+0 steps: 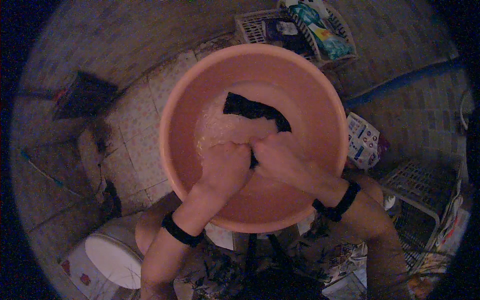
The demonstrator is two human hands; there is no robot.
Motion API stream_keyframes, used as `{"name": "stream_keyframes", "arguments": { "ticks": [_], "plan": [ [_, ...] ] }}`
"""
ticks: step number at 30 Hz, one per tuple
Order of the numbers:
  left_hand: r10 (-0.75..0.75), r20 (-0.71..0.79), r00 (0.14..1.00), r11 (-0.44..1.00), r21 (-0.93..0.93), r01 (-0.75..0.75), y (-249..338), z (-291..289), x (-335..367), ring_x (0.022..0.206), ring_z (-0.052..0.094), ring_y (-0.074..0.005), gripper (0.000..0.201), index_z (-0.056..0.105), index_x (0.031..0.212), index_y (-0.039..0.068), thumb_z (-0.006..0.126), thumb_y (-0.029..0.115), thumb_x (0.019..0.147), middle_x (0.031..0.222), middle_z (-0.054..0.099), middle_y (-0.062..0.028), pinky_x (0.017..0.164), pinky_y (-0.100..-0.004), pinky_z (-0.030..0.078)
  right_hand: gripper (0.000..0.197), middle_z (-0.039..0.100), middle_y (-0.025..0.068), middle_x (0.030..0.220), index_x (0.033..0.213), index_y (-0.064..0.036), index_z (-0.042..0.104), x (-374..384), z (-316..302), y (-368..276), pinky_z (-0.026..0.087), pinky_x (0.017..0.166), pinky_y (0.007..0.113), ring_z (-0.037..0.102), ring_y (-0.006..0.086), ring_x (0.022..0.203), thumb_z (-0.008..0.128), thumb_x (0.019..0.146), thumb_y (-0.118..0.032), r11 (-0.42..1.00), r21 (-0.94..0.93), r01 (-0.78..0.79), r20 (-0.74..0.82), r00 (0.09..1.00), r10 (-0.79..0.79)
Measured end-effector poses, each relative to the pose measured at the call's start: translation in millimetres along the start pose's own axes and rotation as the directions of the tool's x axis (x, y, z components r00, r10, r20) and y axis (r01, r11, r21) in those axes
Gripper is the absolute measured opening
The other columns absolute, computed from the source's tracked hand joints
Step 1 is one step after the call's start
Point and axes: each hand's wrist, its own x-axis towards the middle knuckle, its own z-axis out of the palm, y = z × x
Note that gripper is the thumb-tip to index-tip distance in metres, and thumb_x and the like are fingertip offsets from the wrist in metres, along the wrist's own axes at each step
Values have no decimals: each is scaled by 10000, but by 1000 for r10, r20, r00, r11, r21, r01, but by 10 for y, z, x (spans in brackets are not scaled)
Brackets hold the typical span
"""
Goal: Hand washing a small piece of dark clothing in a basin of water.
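Observation:
A large pink-orange basin point(172, 125) with water in it sits in front of me. Over the water my left hand point(227, 162) and my right hand point(277, 157) are closed as fists, knuckle to knuckle. Both grip a black sock-like cloth point(252, 108), which shows between the fists and trails out past my right hand toward the far side of the basin. The bunched part inside my fingers is hidden. Each wrist has a black band, the left one point(181, 231) and the right one point(340, 206).
White plastic baskets point(250, 27) holding packages stand beyond the basin. To the right lie a white-and-purple packet point(364, 140) and a grey plastic crate point(417, 187). A dark dustpan-like object point(86, 96) leans at the left, and a white rounded lid point(112, 260) is at lower left.

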Motion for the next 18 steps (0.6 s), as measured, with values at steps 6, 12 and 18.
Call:
{"name": "stream_keyframes", "arguments": {
  "ticks": [6, 12, 18],
  "plan": [
    [38, -93, 995, 999, 19, -36, 36, 44, -97, 775, 707, -319, 143, 713, 808, 47, 623, 150, 765, 776, 699, -182, 668, -423, 572, 223, 678, 209, 762, 877, -24, 675, -71, -9, -13, 549, 662, 476, 683, 373, 731, 647, 721, -180, 999, 17, 42, 53, 998, -43],
    [42, 2, 999, 999, -27, -42, 5, 177, -86, 752, 705, -327, 152, 712, 799, 49, 604, 156, 791, 810, 703, -183, 662, -422, 571, 225, 679, 212, 775, 860, -19, 695, -94, 44, -44, 547, 671, 480, 681, 384, 747, 638, 717, -182, 995, 99, 34, 28, 999, -37],
    [57, -14, 998, 998, 31, -56, 46, 237, -123, 761, 709, -297, 157, 699, 853, 32, 582, 120, 795, 828, 699, -166, 648, -387, 576, 253, 684, 200, 789, 911, -23, 692, -59, 149, 20, 548, 676, 482, 684, 375, 762, 631, 744, -203, 994, 4, 108, 122, 987, -108]
  ]
}}
